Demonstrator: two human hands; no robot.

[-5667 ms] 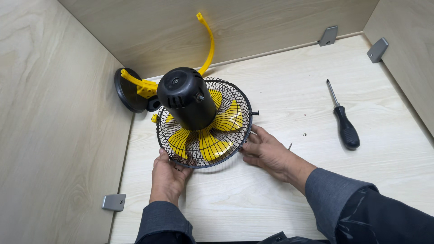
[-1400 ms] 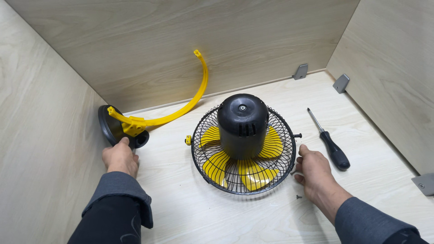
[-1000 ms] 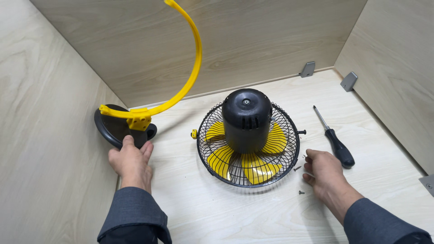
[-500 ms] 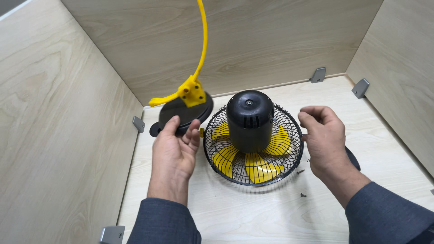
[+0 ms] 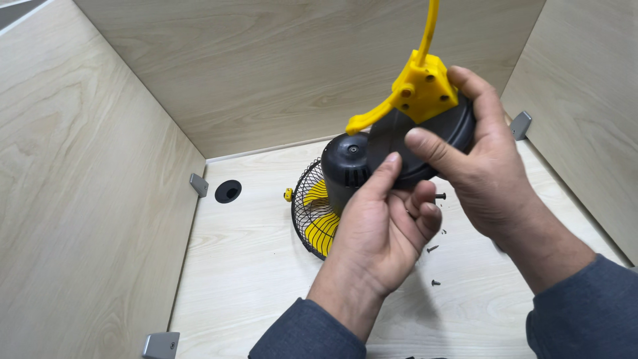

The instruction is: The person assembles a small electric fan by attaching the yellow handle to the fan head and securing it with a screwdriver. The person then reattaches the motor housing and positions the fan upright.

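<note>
Both hands hold the black round fan base aloft: right hand behind, left hand below, yellow bracket facing up.

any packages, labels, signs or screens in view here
None in view. The hands hold a round black fan base with a yellow bracket; the black and yellow wire-caged fan and loose dark screws on the pale wooden table show no label.

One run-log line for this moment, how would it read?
left hand + right hand: hold black base, yellow bracket | fan: on table | screws: loose
</note>
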